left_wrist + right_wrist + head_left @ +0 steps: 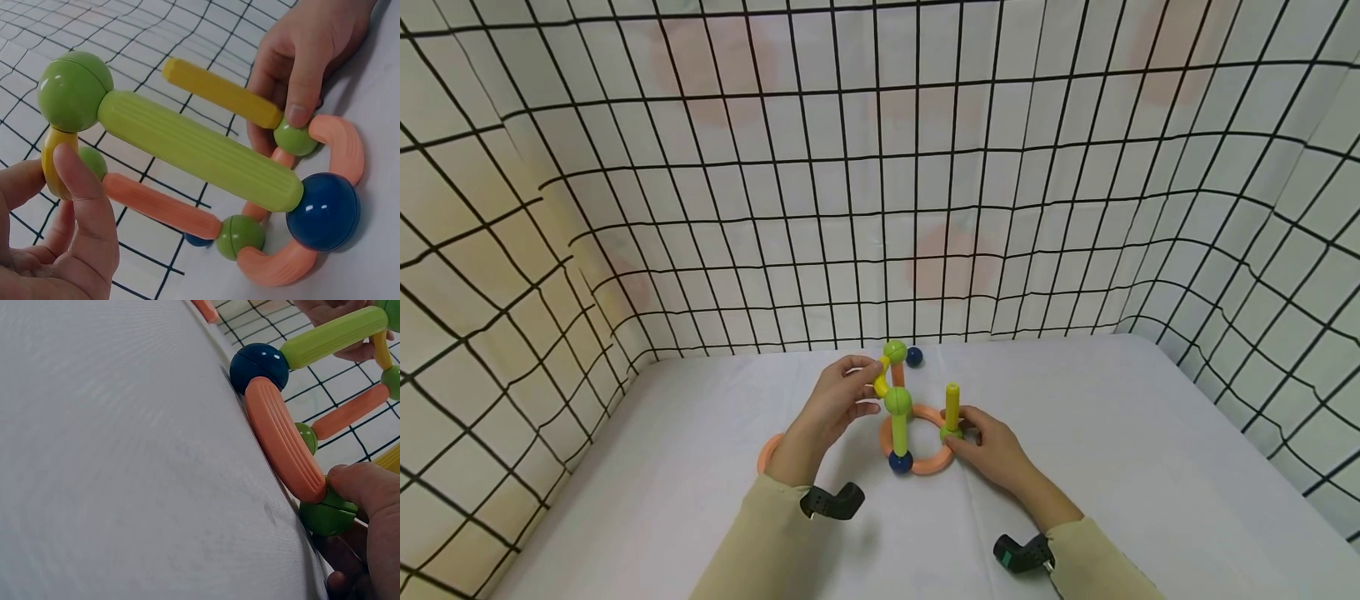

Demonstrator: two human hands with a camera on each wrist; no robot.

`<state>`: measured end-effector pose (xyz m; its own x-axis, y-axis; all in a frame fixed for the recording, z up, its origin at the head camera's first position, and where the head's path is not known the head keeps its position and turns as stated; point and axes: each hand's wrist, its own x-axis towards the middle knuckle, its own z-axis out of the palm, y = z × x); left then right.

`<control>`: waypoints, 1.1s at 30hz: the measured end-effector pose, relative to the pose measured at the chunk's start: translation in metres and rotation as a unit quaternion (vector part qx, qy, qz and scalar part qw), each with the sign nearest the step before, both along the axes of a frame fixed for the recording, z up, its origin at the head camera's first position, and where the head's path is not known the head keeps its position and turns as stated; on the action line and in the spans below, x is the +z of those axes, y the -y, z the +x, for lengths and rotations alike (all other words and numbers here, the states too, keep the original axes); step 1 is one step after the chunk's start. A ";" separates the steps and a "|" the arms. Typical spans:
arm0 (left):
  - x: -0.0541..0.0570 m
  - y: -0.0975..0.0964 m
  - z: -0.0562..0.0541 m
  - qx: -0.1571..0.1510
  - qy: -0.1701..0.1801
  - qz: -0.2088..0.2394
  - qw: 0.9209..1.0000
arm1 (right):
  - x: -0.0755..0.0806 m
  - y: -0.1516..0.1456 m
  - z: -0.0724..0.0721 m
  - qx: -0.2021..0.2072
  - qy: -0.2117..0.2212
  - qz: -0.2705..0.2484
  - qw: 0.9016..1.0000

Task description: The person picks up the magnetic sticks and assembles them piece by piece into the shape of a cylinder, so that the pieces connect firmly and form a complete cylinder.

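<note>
A toy frame of balls and rods stands on the white table. Its base is a ring of curved orange rods [931, 466] joined by balls, one of them a dark blue ball [323, 211]. From the base rise a light green rod [200, 150] and a straight orange rod [162, 203], each topped by a green ball [75, 91]. My left hand [837, 398] pinches a curved yellow rod [52, 164] at these top balls. Low on the right, my right hand [996, 446] grips a green base ball [328, 514], from which a straight yellow rod [952, 406] stands upright.
A loose dark blue ball [914, 357] lies behind the frame. Beside my left wrist is a curved orange piece [767, 452], partly hidden by the forearm. Black grid netting [880, 167] over white walls encloses the table [1112, 433] at the back and sides.
</note>
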<state>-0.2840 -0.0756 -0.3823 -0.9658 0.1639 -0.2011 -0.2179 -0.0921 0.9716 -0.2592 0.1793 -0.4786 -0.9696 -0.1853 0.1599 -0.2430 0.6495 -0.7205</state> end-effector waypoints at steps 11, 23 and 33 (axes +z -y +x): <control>-0.001 -0.001 0.001 0.001 0.008 0.009 1.000 | -0.001 -0.001 0.000 0.002 -0.001 -0.006 1.000; -0.003 -0.001 0.003 0.000 0.016 0.009 1.000 | 0.001 -0.001 0.001 0.002 -0.005 -0.008 1.000; -0.014 0.005 0.013 0.019 -0.015 -0.019 1.000 | -0.001 -0.001 0.000 0.007 -0.014 -0.007 1.000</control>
